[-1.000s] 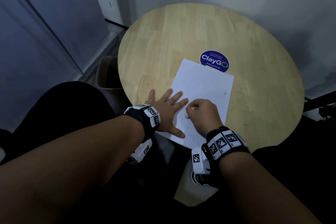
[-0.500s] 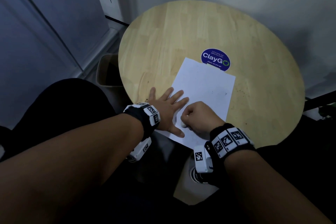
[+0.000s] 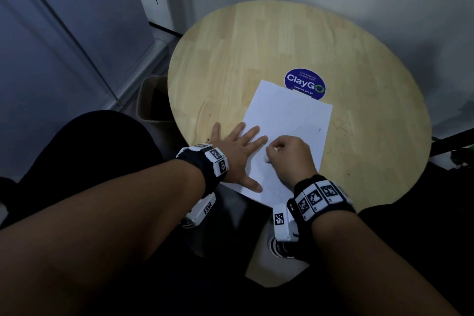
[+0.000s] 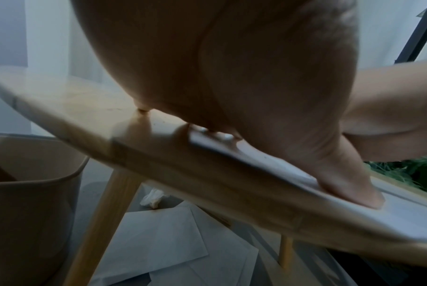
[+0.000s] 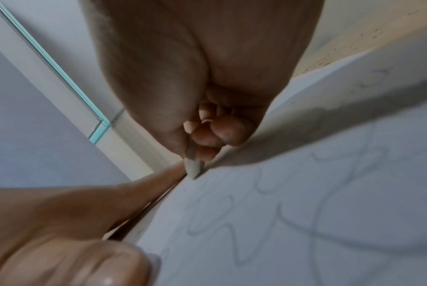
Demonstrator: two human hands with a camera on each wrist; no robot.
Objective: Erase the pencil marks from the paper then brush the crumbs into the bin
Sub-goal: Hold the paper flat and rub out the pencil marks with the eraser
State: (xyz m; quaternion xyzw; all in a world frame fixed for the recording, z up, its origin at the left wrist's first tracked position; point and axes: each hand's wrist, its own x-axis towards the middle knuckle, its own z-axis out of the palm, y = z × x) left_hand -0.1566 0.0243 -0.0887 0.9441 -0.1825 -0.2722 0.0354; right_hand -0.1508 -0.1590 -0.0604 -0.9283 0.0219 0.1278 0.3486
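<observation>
A white sheet of paper (image 3: 289, 126) lies on the round wooden table (image 3: 256, 46), its near edge at the table's front rim. My left hand (image 3: 236, 151) lies flat with spread fingers on the sheet's left edge (image 4: 256, 160), holding it down. My right hand (image 3: 289, 156) is curled around a small white eraser (image 3: 268, 159), whose tip (image 5: 194, 168) touches the paper. Faint looping pencil marks (image 5: 293, 209) cover the near part of the sheet. A beige bin (image 3: 151, 100) stands on the floor left of the table.
A blue round ClayGo sticker (image 3: 305, 83) sits on the table beyond the sheet. Small dark specks (image 3: 343, 131) dot the wood right of the paper. Under the table lie loose paper sheets (image 4: 170, 241) and a crumpled tissue (image 4: 153, 197). A wall stands behind the table.
My right hand with the eraser slid a little toward me and back away across the near part of the sheet. The left hand stayed flat on the paper.
</observation>
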